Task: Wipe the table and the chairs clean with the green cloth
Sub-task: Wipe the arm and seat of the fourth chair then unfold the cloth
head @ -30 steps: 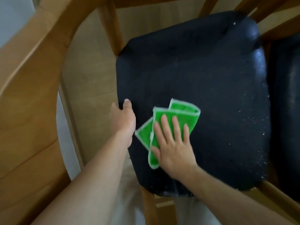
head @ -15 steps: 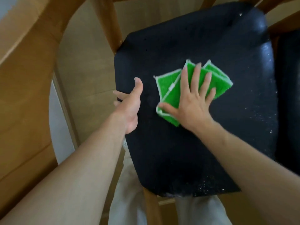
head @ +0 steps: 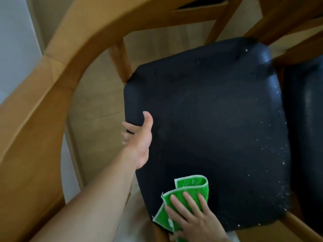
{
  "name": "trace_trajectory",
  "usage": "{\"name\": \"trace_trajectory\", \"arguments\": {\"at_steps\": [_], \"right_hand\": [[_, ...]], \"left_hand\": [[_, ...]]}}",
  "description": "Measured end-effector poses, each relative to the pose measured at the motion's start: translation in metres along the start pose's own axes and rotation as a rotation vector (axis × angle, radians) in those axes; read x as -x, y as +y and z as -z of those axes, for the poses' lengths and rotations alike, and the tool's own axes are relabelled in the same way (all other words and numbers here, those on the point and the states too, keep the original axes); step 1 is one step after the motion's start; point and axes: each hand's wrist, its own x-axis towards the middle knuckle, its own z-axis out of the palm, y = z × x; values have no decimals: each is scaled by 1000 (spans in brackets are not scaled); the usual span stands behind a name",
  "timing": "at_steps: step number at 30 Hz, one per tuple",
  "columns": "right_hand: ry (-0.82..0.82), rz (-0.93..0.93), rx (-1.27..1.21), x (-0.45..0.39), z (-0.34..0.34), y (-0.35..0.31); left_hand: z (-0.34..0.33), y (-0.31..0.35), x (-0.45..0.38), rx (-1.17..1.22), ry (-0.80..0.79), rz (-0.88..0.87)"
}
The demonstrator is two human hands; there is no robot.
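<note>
A chair with a black padded seat [head: 209, 119] and a curved wooden backrest [head: 57, 67] fills the view. The folded green cloth [head: 190, 191] with a white hem lies at the seat's near edge. My right hand [head: 195, 219] presses flat on the cloth with straight fingers. My left hand [head: 139, 138] grips the seat's left edge, thumb on top and fingers under the rim. White crumbs speckle the right side of the seat.
A second black chair seat [head: 307, 137] stands close on the right. Wooden chair legs and rails [head: 120, 62] cross behind the seat. Light wood floor [head: 97, 109] shows on the left, and a pale wall [head: 15, 41] at far left.
My right hand slid the cloth from the middle of the seat back to the near edge. My left hand stayed on the seat's left edge.
</note>
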Motion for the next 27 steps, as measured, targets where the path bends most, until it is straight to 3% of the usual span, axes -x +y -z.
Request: {"name": "trace_trajectory", "arguments": {"at_steps": [3,7,13,14,18,20,22,27], "right_hand": [[114,-56,-61,-19,8,8],[326,-432,-261,-101,61,45],[403,-814,-337,-230,136,112],[381,-769,-304,-238,140,106],[235,-185,-116,-227,132,89],[253,-115,-89,-223,135,125],[322,-295,-148,-222,142,173],[448,-971,-377,-198,152,263]], "left_hand": [[-2,-1,-2,-3,32,-1],[-4,2,-1,-2,90,10],[-9,6,-2,-51,180,59],[-8,6,-3,-33,170,56],[-7,1,-9,-23,183,-16],[-9,1,-11,-19,201,24],[-9,2,-9,-21,199,72],[-14,6,-3,-89,238,80]]}}
